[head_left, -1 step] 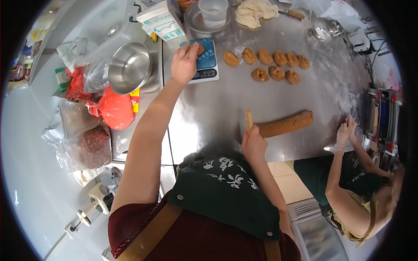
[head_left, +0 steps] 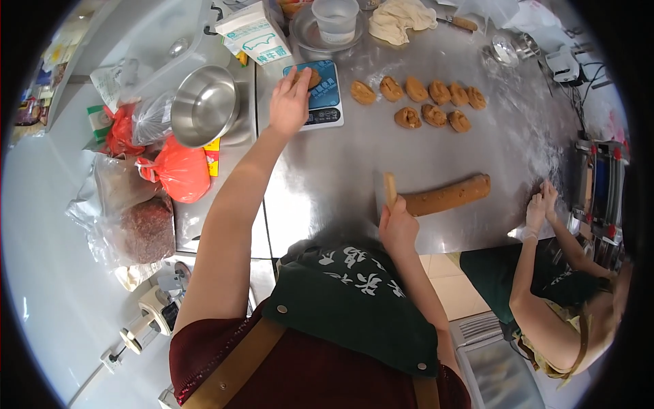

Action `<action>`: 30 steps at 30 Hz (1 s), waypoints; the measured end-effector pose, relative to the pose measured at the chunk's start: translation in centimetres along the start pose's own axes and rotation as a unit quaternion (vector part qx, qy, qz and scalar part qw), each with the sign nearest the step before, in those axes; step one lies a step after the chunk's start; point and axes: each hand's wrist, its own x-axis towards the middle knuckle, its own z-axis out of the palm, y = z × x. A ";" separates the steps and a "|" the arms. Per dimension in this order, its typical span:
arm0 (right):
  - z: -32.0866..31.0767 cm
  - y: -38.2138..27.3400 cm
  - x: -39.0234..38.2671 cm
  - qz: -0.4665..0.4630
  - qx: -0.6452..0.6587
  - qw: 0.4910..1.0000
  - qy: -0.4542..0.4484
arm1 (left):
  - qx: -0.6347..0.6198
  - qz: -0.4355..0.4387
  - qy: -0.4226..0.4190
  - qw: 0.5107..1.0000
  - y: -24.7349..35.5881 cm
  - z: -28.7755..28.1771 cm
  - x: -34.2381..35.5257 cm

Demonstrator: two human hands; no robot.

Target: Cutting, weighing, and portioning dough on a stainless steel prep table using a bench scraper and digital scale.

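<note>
My left hand reaches out to a digital scale with a blue top. Its fingers are closed over a piece of brown dough on the scale; the palm hides part of the piece. Lower down, my right hand grips the wooden handle of a dough scraper, its blade seen nearly edge-on. Right beside it, a log of brown dough lies on the steel table. Several cut dough pieces sit in two rows beyond the log.
A steel bowl, red plastic bags and a milk carton stand to the left. At the far side are a water tub, a cloth and a wooden-handled tool. A co-worker's hands work at the right edge.
</note>
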 end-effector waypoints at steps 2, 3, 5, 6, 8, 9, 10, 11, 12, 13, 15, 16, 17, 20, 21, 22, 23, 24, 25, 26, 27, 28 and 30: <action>0.3 0.3 0.0 -0.004 0.004 1.000 0.005 | -0.064 -0.065 0.003 0.996 1.9 -1.4 -0.9; 0.4 0.4 0.0 -0.010 0.008 1.000 0.009 | -0.084 -0.088 -0.009 0.993 2.2 -2.1 -2.1; 0.4 0.3 0.0 -0.017 0.005 1.000 0.013 | -0.100 -0.113 0.016 0.988 3.3 -2.8 -4.7; 0.5 0.3 0.0 -0.021 0.002 1.000 0.016 | -0.118 -0.136 0.038 0.983 3.9 -3.1 -6.2; 0.7 0.3 -0.1 -0.027 -0.001 0.999 0.023 | -0.129 -0.153 0.030 0.979 5.1 -3.6 -9.7; 0.7 0.4 -0.2 -0.028 -0.003 0.999 0.029 | -0.128 -0.154 0.032 0.979 5.8 -3.9 -11.3; 0.7 0.4 -0.2 -0.031 -0.004 0.999 0.029 | -0.135 -0.181 0.008 0.974 6.5 -4.3 -12.8; 0.7 0.4 -0.2 -0.027 -0.010 0.999 0.023 | -0.142 -0.207 -0.017 0.968 7.1 -4.6 -14.3; 0.6 0.3 -0.2 -0.024 -0.016 0.999 0.018 | -0.141 -0.208 -0.015 0.968 7.8 -4.9 -15.6; 0.7 0.4 -0.1 -0.026 -0.016 0.999 0.019 | -0.137 -0.232 -0.024 0.963 8.4 -5.1 -16.7; 1.0 0.6 -0.1 -0.034 -0.025 0.999 0.026 | -0.132 -0.256 -0.031 0.957 9.4 -5.6 -18.4; 1.0 0.6 -0.1 -0.036 -0.025 0.999 0.026 | -0.136 -0.266 -0.032 0.954 9.9 -5.8 -19.0; 1.0 0.6 -0.1 -0.038 -0.027 0.999 0.026 | -0.140 -0.275 -0.034 0.950 10.2 -5.9 -19.4; 0.9 0.3 -0.1 -0.038 -0.031 0.998 0.025 | -0.160 -0.279 -0.034 0.946 10.9 -5.9 -20.1; 0.8 0.3 -0.1 -0.035 -0.034 0.999 0.023 | -0.158 -0.278 -0.030 0.947 11.1 -5.9 -20.1; 0.7 0.3 -0.1 -0.034 -0.034 0.999 0.024 | -0.159 -0.276 -0.030 0.947 11.2 -5.9 -19.9; 0.6 0.3 -0.1 -0.030 -0.032 0.999 0.021 | -0.166 -0.273 -0.025 0.947 11.1 -5.8 -19.7; 0.6 0.2 -0.1 -0.028 -0.031 0.999 0.019 | -0.172 -0.271 -0.020 0.947 11.1 -5.9 -19.4; 0.6 0.2 -0.1 -0.028 -0.031 0.999 0.020 | -0.173 -0.271 -0.019 0.947 11.0 -5.9 -19.0; 0.7 0.3 0.0 -0.028 -0.030 0.999 0.018 | -0.172 -0.266 -0.015 0.948 10.9 -5.9 -18.6; 0.7 0.3 0.0 -0.027 -0.028 0.999 0.016 | -0.172 -0.262 -0.011 0.950 10.8 -5.8 -18.1; 0.7 0.4 0.0 -0.025 -0.028 0.999 0.017 | -0.172 -0.260 -0.012 0.950 10.6 -5.6 -17.6; 0.7 0.4 0.0 -0.027 -0.027 0.999 0.015 | -0.176 -0.247 0.007 0.953 10.1 -5.0 -16.5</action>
